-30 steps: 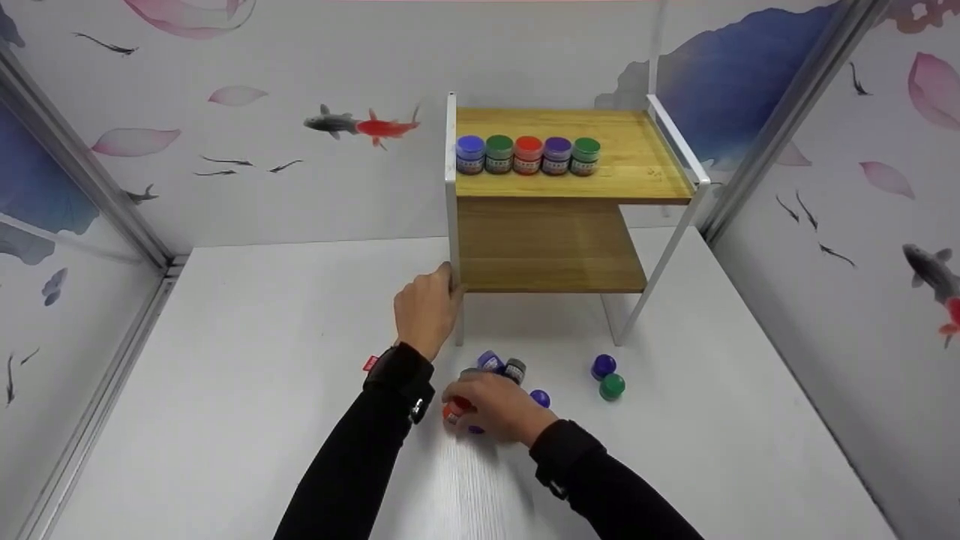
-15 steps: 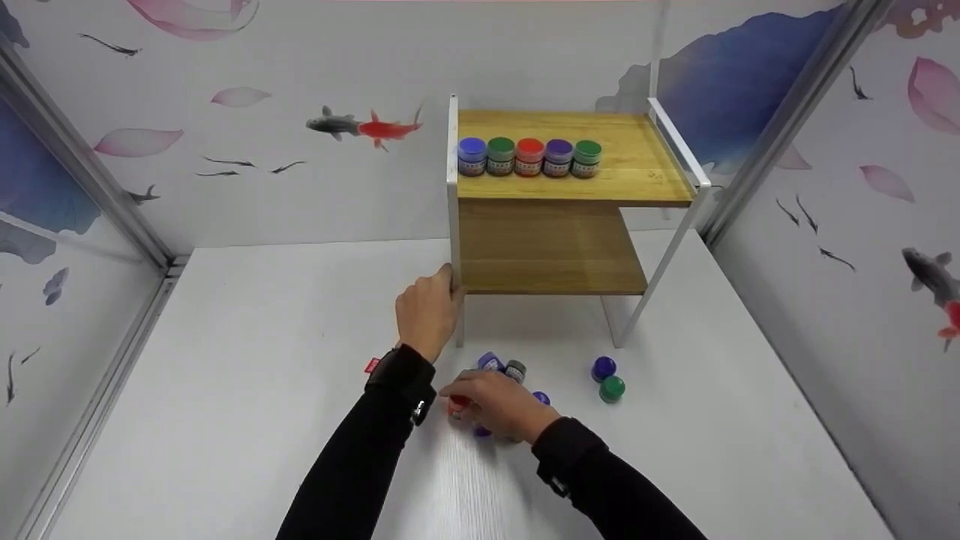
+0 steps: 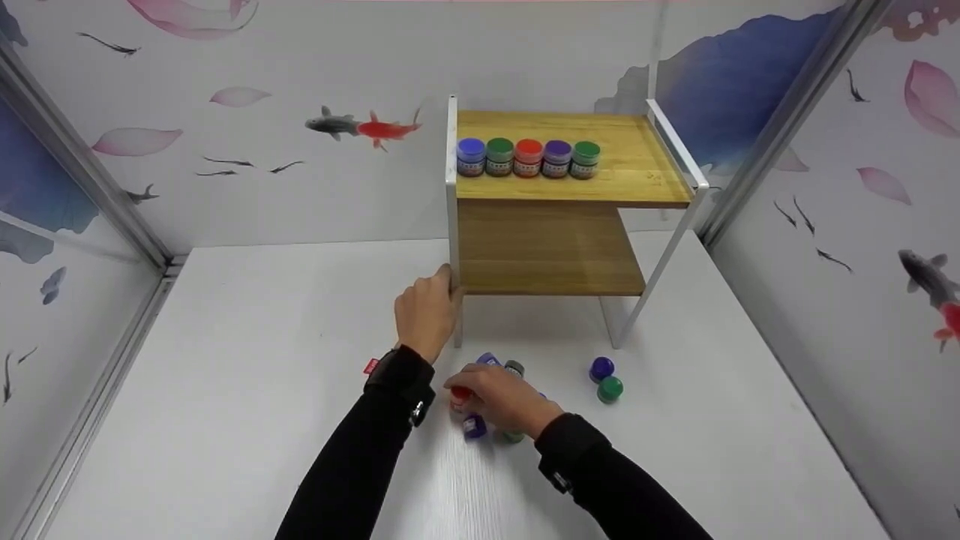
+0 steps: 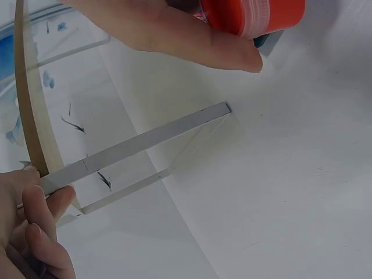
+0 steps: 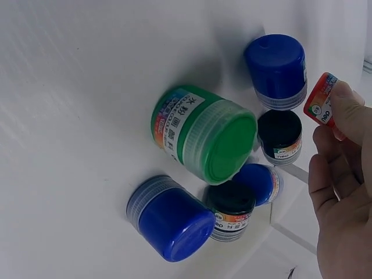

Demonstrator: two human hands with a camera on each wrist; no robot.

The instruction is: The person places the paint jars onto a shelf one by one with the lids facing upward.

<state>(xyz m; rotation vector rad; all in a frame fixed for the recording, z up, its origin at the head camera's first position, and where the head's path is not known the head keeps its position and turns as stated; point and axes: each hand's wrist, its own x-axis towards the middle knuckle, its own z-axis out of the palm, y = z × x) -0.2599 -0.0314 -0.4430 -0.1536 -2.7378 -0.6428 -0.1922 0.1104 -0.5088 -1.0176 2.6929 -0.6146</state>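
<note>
In the head view my left hand [image 3: 427,311] grips the white left leg of a small two-tier shelf [image 3: 551,259], just beside its lower board. The left wrist view shows its fingers [image 4: 43,235] curled at the frame. My right hand [image 3: 502,394] pinches a red paint jar [image 5: 320,100] between thumb and fingers, low over the white table. Around that hand lie a green jar [image 5: 203,133], a blue jar [image 5: 171,218], another blue jar [image 5: 276,70] and dark jars. In the head view the hand partly covers this group.
Several capped paint jars [image 3: 528,159] stand in a row at the left front of the shelf's upper board. A blue jar [image 3: 601,368] and a green jar [image 3: 610,389] lie together on the right. A red tag [image 3: 371,365] shows beside the left wrist. Printed walls enclose the table.
My right hand has moved slightly away from me with the red jar. A purple-blue jar and a green jar below it show more now. The left hand stays on the shelf leg.
</note>
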